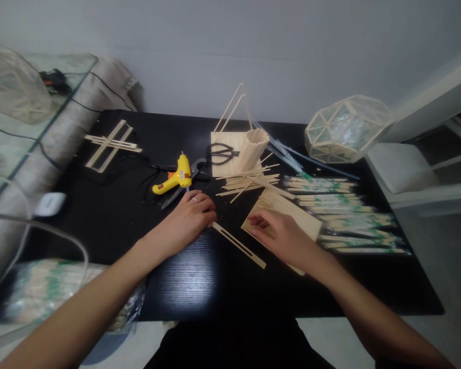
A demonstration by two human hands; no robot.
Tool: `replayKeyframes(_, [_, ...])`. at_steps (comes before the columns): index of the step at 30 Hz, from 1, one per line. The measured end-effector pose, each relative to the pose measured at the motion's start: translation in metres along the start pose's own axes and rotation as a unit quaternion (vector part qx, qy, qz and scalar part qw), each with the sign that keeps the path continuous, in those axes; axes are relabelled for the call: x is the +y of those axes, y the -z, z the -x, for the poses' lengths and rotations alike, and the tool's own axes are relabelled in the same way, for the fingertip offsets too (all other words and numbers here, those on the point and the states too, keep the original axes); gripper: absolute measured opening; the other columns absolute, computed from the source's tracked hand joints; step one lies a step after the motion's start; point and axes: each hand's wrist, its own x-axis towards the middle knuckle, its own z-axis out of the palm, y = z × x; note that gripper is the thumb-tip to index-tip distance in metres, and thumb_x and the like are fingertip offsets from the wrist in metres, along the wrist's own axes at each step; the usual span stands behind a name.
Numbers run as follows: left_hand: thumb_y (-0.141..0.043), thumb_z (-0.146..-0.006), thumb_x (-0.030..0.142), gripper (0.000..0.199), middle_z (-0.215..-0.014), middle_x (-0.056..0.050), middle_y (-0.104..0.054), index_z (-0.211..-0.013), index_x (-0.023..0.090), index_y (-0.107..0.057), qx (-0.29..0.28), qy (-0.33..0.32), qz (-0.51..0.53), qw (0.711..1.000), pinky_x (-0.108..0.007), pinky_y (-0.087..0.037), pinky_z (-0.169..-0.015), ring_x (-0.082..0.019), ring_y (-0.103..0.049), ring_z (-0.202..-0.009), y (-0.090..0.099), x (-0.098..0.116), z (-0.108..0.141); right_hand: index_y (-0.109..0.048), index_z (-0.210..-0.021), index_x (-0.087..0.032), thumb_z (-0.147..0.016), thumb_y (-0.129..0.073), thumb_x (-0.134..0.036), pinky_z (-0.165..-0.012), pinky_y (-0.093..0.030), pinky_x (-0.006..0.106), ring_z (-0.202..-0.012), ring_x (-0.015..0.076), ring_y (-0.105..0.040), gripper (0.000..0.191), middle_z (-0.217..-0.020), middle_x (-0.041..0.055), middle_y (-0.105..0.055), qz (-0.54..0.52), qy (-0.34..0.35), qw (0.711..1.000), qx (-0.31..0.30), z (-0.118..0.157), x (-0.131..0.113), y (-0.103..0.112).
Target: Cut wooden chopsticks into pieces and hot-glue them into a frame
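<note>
My left hand point(194, 215), a ring on one finger, has its fingers curled down at the upper end of a narrow wooden strip frame point(240, 246) lying on the black table; its fingertips are partly hidden. My right hand point(271, 228) is over the left part of a pale wooden board point(301, 218), thumb and fingers bent near thin sticks on it. What those fingers hold, if anything, is too small to make out. A yellow glue gun point(181, 173) lies just beyond my left hand. Loose sticks point(249, 182) are heaped beyond the board.
Behind are a stick cup point(253, 148) on a wooden base point(225, 166) and black-handled scissors point(223, 154). Bagged sticks point(353, 220) and a faceted frame point(348, 128) are on the right. Crossed stick frames point(111, 146) lie left, a plastic package point(49, 287) front left.
</note>
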Motion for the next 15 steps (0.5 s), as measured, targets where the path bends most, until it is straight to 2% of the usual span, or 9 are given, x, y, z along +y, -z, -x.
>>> replayKeyframes(3, [-0.056, -0.104, 0.018, 0.021, -0.105, -0.007, -0.071, -0.092, 0.018, -0.073, 0.001, -0.002, -0.002, 1.0, -0.048, -0.036, -0.109, -0.025, -0.062, -0.106, -0.001, -0.001, 0.0, -0.071, -0.103, -0.022, -0.092, -0.074, -0.013, -0.074, -0.056, 0.033, -0.08, 0.0182, -0.072, 0.015, -0.091, 0.0018, -0.076, 0.044, -0.003, 0.997, -0.06, 0.008, 0.005, 0.008])
replayKeyframes(7, [-0.057, -0.104, 0.018, 0.02, -0.105, -0.007, -0.072, -0.094, 0.019, -0.074, 0.0, -0.001, -0.007, 1.0, -0.048, -0.036, -0.109, -0.026, -0.061, -0.108, -0.001, -0.001, 0.0, -0.071, -0.096, -0.021, -0.089, -0.08, -0.014, -0.063, -0.047, 0.029, -0.068, 0.0152, -0.065, 0.014, -0.078, -0.0019, -0.071, 0.077, -0.023, 0.989, -0.126, 0.017, 0.008, 0.008])
replayKeyframes(11, [-0.058, -0.103, 0.017, 0.019, -0.104, -0.007, -0.072, -0.092, 0.019, -0.074, 0.003, 0.001, -0.004, 1.0, -0.049, -0.036, -0.109, -0.026, -0.061, -0.108, -0.001, -0.001, 0.001, -0.07, -0.086, -0.021, -0.086, -0.086, -0.018, -0.057, -0.04, 0.028, -0.06, 0.0135, -0.06, 0.016, -0.071, -0.0037, -0.068, 0.09, -0.036, 0.986, -0.138, 0.021, 0.01, 0.003])
replayKeyframes(15, [-0.059, -0.101, 0.015, 0.018, -0.103, -0.007, -0.072, -0.091, 0.02, -0.074, 0.006, 0.0, 0.01, 1.0, -0.049, -0.037, -0.108, -0.026, -0.062, -0.107, -0.001, -0.001, 0.001, -0.068, -0.08, -0.022, -0.085, -0.086, -0.019, -0.056, -0.038, 0.028, -0.057, 0.0129, -0.059, 0.018, -0.068, -0.0039, -0.068, 0.087, -0.042, 0.985, -0.14, 0.02, 0.009, 0.001])
